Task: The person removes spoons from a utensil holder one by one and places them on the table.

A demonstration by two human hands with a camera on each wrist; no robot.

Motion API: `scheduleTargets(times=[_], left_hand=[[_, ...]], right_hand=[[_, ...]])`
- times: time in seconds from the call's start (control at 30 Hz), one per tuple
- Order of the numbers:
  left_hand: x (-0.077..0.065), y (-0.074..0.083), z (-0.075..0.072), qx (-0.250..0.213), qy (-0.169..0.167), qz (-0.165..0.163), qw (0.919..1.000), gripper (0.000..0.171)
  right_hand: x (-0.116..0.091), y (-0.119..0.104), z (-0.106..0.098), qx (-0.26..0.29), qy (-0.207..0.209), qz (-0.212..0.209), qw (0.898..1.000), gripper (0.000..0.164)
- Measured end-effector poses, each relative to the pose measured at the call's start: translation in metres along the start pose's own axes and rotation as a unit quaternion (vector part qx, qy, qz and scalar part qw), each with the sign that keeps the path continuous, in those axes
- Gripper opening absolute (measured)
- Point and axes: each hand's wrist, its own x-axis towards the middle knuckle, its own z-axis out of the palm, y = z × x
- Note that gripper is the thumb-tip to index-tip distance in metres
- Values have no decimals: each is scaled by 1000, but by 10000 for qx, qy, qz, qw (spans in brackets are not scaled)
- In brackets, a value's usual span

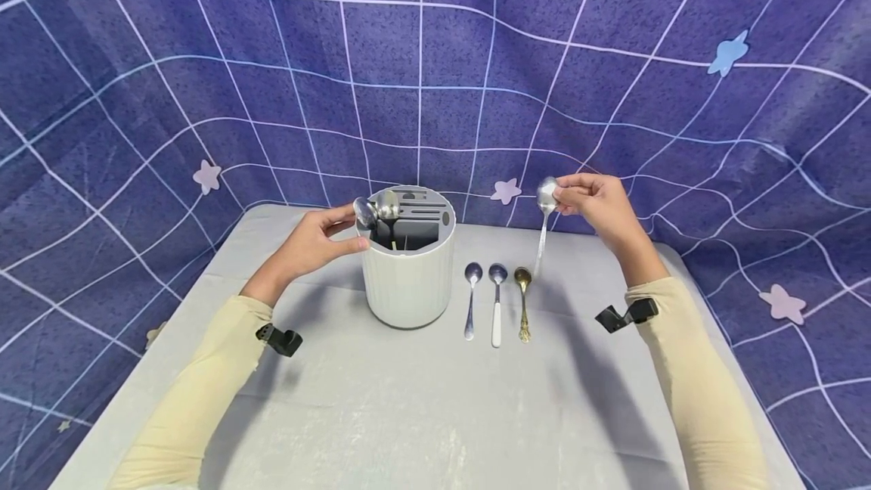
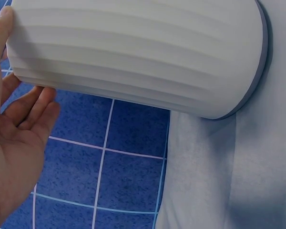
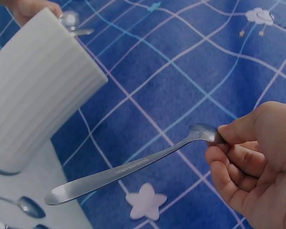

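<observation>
Because the right hand (image 1: 595, 206) pinches the silver spoon (image 1: 547, 195) only at the edge of its bowl, right of centre in the head view, the long handle hanging below could swing or twist loose; a slack pinch on smooth metal would be the cause. If it slipped, it might well strike the gold spoon (image 1: 523, 305), which lies near the handle's lower end, beside the white-handled spoon (image 1: 497, 316) and a plain spoon (image 1: 472, 301). The white holder (image 1: 408, 289) stands upright on the table (image 1: 381, 414) at the middle of the frame, and a hard push so high on its rim could tip it or jostle the two spoons (image 1: 388, 205) whose bowls stick up at its upper left. As for pose, the right forearm rises from the lower right, thumb and fingertips clamped together on the bowl, the handle slanting down and slightly left. From the lower left, the left hand (image 1: 327, 237) reaches up to the holder's left side, thumb at the front of the rim and fingers round behind, steadying it in a light grip.
</observation>
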Motion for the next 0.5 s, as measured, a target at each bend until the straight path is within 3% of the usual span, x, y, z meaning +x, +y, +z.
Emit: scheduleTargets(times=[0.27, 0.4, 0.5], left_hand=[[1, -2, 0, -13, 12, 67, 10000, 66], [1, -3, 0, -19, 30, 41, 10000, 67], [1, -4, 1, -26, 42, 50, 10000, 69]], right_hand=[[-8, 26, -13, 209, -132, 523, 9983, 37], [-9, 40, -17, 107, -193, 725, 9971, 26], [-10, 50, -18, 6, -240, 855, 9960, 27]])
